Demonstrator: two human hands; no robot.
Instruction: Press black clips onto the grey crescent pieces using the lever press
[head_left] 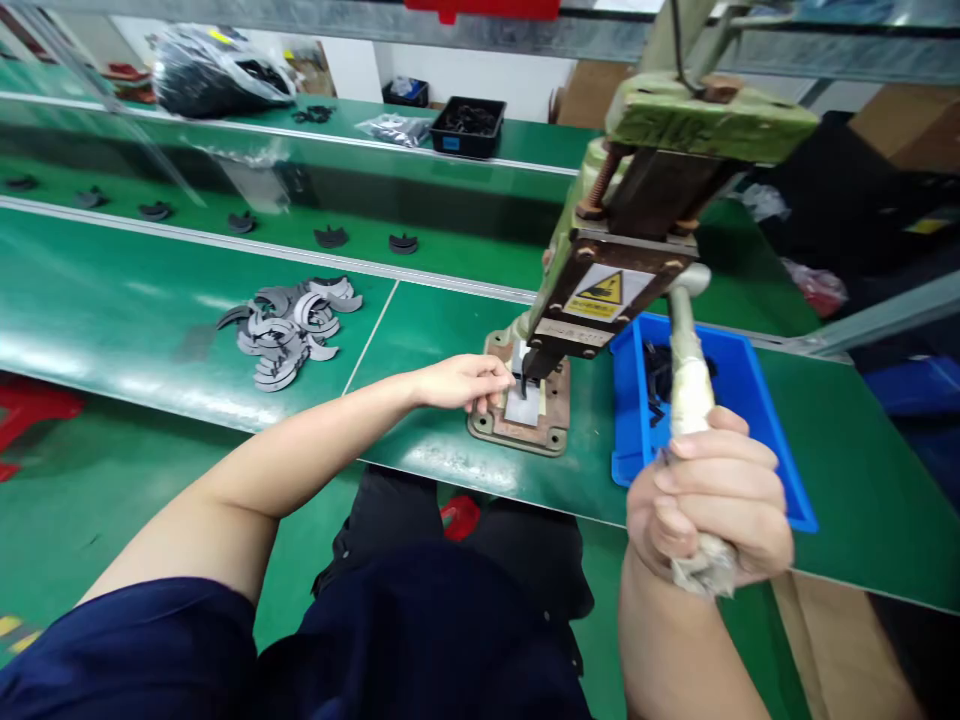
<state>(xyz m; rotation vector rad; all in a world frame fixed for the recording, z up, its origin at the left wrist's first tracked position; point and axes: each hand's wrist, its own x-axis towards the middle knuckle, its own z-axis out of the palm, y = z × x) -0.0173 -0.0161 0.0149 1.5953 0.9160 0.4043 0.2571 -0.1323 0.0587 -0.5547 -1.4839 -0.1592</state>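
A green hand press (585,290) with a yellow warning label stands on the bench. My right hand (712,495) is wrapped round its lever (688,375), near the tape-covered lower end. At the press base (491,430), my left hand (469,382) pinches a small dark curved part (523,385) under the ram. My fingertips hide some of that part, and I cannot tell whether the ram touches it. To the left lies a pile of grey curved parts (289,325).
Right of the press, a blue bin (772,440) holds black pieces. Dark curved parts (330,237) sit spaced along the strip behind. Farther back are a black tray (469,150) and a large plastic bag (217,75). A metal rail (337,30) crosses above.
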